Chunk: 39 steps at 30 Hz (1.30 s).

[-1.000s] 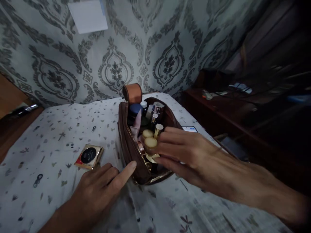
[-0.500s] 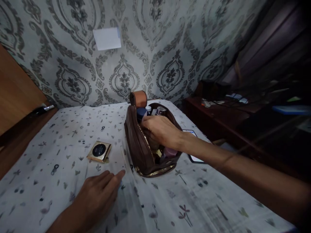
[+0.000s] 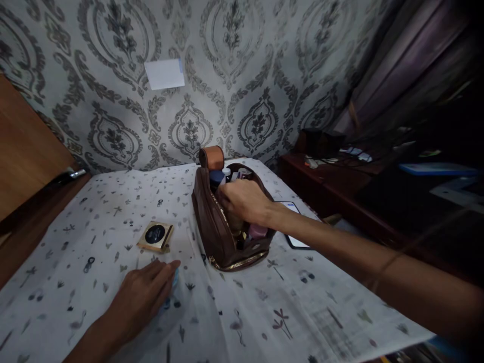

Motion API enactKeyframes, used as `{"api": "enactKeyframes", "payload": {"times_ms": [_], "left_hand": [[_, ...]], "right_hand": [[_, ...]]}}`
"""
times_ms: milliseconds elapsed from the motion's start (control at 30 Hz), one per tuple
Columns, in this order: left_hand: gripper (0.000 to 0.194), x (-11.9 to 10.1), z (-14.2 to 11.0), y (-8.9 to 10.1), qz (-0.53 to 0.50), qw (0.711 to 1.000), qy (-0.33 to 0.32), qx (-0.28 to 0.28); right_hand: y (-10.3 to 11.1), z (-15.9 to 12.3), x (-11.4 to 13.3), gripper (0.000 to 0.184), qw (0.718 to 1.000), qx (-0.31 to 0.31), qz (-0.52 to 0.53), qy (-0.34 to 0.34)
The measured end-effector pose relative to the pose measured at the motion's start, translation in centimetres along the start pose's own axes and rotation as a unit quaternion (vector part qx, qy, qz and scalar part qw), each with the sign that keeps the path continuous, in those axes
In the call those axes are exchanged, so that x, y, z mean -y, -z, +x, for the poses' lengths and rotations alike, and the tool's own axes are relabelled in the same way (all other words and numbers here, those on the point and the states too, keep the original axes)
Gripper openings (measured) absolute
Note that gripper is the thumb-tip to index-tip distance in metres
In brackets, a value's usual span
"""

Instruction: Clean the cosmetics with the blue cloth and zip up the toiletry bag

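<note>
Now the right hand (image 3: pixel 244 200) (grip hidden) is inside the bag (image 3: pixel 212 233), which points lengthwise away on the cloth (image 3: pixel 206 322); the left hand (image 3: pixel 141 290), nearer the gold case (image 3: pixel 155 235), curls loosely, its hold unclear.

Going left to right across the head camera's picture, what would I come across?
Wooden panel → square gold case with a dark round top → open brown bag → phone → flat blue-edged object.
</note>
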<state>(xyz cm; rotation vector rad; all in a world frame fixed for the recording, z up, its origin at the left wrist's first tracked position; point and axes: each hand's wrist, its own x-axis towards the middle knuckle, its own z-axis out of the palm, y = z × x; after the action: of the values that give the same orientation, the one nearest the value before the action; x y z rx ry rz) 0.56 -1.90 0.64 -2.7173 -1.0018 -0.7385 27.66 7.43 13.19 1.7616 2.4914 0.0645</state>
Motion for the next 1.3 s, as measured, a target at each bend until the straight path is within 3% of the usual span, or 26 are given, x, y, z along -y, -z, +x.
{"api": "enactKeyframes", "payload": {"times_ms": [100, 200, 333, 433, 600, 800, 1067, 1300], "left_hand": [[0.023, 1.1, -0.5, -0.1, -0.022, 0.999, 0.037, -0.015], [0.025, 2.2, -0.3, 0.2, -0.065, 0.989, 0.129, -0.017], [0.038, 3.6, 0.3, 1.0, -0.118, 0.949, 0.291, -0.007], [0.047, 4.4, 0.6, 1.2, -0.141, 0.927, 0.347, -0.014], [0.057, 4.9, 0.6, 0.4, -0.166, 0.910, 0.380, -0.004], [0.053, 5.0, -0.1, -0.6, -0.174, 0.912, 0.371, 0.007], [0.063, 4.6, 0.2, -0.5, -0.167, 0.902, 0.398, 0.015], [0.062, 4.8, 0.2, -0.6, -0.165, 0.905, 0.391, 0.036]], "right_hand": [[-0.1, -0.3, -0.2, 0.028, 1.000, 0.002, -0.007, -0.015], [-0.3, -0.2, -0.3, 0.029, 1.000, -0.005, -0.010, -0.005], [-0.8, -0.2, -0.8, 0.028, 0.999, -0.028, -0.006, 0.016], [-1.2, -0.3, -1.3, 0.024, 0.998, -0.051, 0.009, 0.043], [-2.1, 0.1, -1.9, 0.018, 0.998, -0.061, 0.018, 0.025], [-2.4, 0.2, -2.3, 0.016, 0.995, -0.077, 0.061, 0.018], [-1.4, 0.9, -1.6, 0.034, 0.982, -0.099, 0.140, -0.078], [-1.3, 1.6, -1.7, 0.026, 0.985, -0.107, 0.133, -0.029]]}}
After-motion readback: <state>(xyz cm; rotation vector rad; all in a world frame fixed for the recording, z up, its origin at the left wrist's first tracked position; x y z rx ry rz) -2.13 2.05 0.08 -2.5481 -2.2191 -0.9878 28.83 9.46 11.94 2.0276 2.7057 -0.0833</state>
